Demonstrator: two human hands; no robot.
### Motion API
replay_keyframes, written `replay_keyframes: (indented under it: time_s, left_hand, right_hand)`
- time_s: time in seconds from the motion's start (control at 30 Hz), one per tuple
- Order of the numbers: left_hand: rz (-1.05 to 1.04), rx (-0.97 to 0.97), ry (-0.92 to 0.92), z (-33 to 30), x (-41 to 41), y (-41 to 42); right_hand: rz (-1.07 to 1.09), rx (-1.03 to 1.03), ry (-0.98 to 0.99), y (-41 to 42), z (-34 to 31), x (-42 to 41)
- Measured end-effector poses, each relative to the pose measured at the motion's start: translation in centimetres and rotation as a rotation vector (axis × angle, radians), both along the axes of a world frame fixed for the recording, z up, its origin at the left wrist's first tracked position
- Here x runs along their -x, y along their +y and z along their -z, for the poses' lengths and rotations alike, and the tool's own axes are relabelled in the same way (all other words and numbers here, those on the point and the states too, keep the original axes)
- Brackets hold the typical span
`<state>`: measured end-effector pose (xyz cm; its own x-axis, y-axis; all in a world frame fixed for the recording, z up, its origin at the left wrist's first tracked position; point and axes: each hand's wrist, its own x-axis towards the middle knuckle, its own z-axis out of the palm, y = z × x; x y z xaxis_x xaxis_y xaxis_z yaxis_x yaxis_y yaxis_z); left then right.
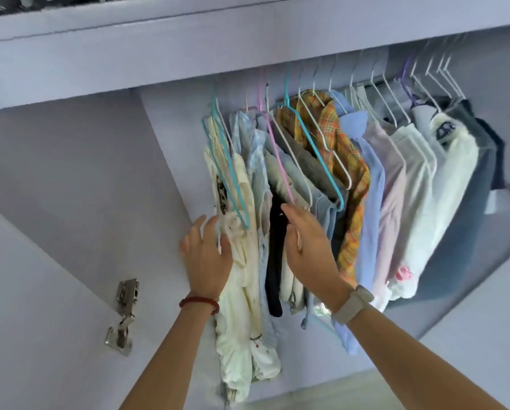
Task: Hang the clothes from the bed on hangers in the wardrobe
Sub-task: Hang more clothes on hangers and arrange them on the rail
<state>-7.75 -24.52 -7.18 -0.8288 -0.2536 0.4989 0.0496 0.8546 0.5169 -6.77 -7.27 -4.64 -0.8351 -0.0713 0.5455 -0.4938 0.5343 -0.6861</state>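
My left hand (208, 254) lies flat against the cream shirt (242, 261) at the left end of the row, fingers straight and spread, thumb out to the left; it presses the cloth and grasps nothing. A red bead bracelet (199, 303) sits on that wrist.

My right hand (308, 241) reaches into the gap just right of a black garment (274, 261). Fingers are mostly straight and pushed in among the hanging clothes; the fingertips are hidden by cloth, so I cannot tell whether they pinch anything. A pale watch (353, 303) is on that wrist.

Between the two hands: the cream shirt on a teal hanger (230, 173), a light blue patterned garment (256, 161), then the black one.

Directly above the right hand: a pink hanger (279, 161), and another teal hanger (322, 161) lying over grey and denim-blue cloth.

Further right along the rail: an orange plaid shirt (348, 184), a blue shirt (372, 202), a pale pink shirt (393, 202), several white garments (443, 184), and dark clothes at the far right. White wire hangers (434, 81) crowd the right part of the rail.

All clothes hang inside the lilac wardrobe (171, 161). A shelf (188, 45) runs above. A metal door hinge (122, 315) is at lower left, on the open door.
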Motion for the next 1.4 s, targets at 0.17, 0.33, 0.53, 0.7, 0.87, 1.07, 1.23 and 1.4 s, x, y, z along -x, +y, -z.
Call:
replay_keyframes:
  time_s: [0.17,0.33,0.53,0.7,0.87,1.07,1.23,1.4]
  left_hand:
    - [0.140,0.250,-0.329,6.1,-6.5,7.5]
    - [0.532,0.423,-0.376,9.3,-13.9,22.3]
    - [1.011,0.568,-0.378,10.9,-23.0,39.7]
    - [1.458,0.568,-0.381,11.3,-33.0,52.8]
    - [1.758,0.610,-0.376,11.9,-40.8,63.7]
    - [1.950,0.705,-0.393,12.8,-46.5,77.5]
    - [2.061,0.732,-0.425,13.1,-50.2,88.6]
    - [2.118,0.820,-0.473,15.1,-55.4,97.6]
  right_hand:
    - [0.238,-0.274,-0.137,11.4,6.4,-8.1]
    - [0.611,-0.373,-0.481,25.1,12.9,-21.5]
    - [0.974,-0.307,-0.742,37.1,15.4,-37.6]
    - [1.351,-0.097,-0.816,43.5,15.7,-51.1]
    - [1.607,0.126,-0.869,47.6,16.1,-59.9]
    - [1.842,0.342,-0.898,54.7,16.9,-66.2]
    - [2.001,0.517,-0.892,61.8,17.3,-70.3]
    - [2.156,0.610,-0.827,67.6,18.7,-75.5]
